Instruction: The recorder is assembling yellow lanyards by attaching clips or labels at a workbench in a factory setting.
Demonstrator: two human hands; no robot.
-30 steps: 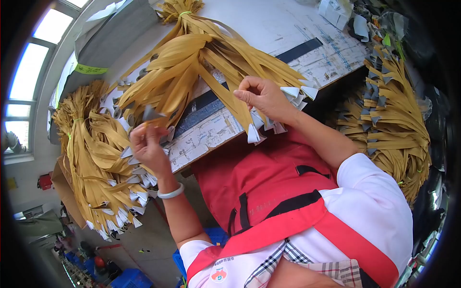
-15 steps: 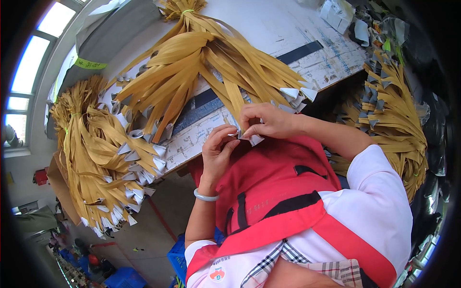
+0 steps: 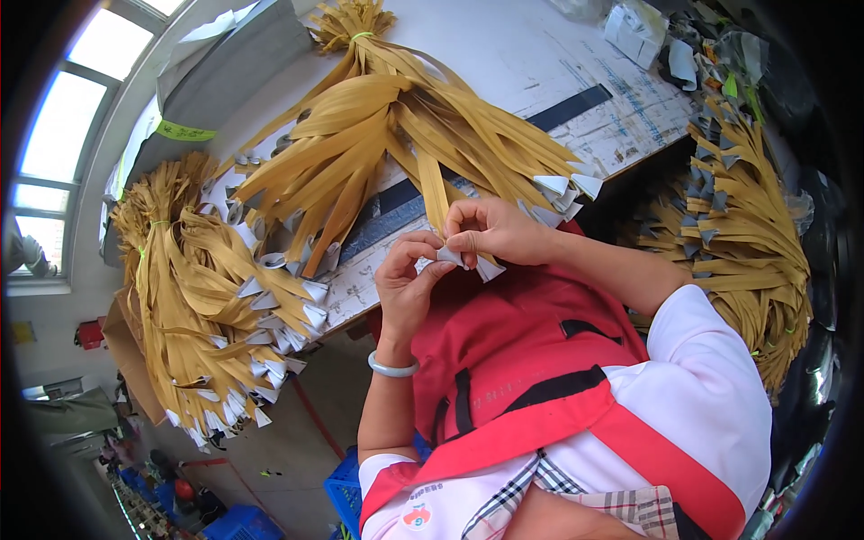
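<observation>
A golden-yellow fabric tape (image 3: 433, 189) runs from the bundle on the table down to my hands. My left hand (image 3: 403, 286) is closed, its thumb and fingers pinching the tape's white end piece (image 3: 450, 256). Close beside it, my right hand (image 3: 500, 230) is also closed, thumb against forefinger at the same end; its fingertips partly hide the spot. Above, the tied bundle of tapes (image 3: 360, 103) fans out over the table, many strips ending in white, cone-like tips. Another white tip (image 3: 489, 268) hangs just below my right fingers.
A second bundle (image 3: 180, 297) of yellow tapes with white tips hangs over the table's left end. To the right, a heap of tapes (image 3: 747, 243) has grey tips. The worn white table (image 3: 540, 58) carries a dark strip. Blue crates (image 3: 344, 486) stand below.
The white end piece now shows more plainly between my left thumb and fingers. Both hands stay close together at the tape's end. The whole view has shifted slightly.
</observation>
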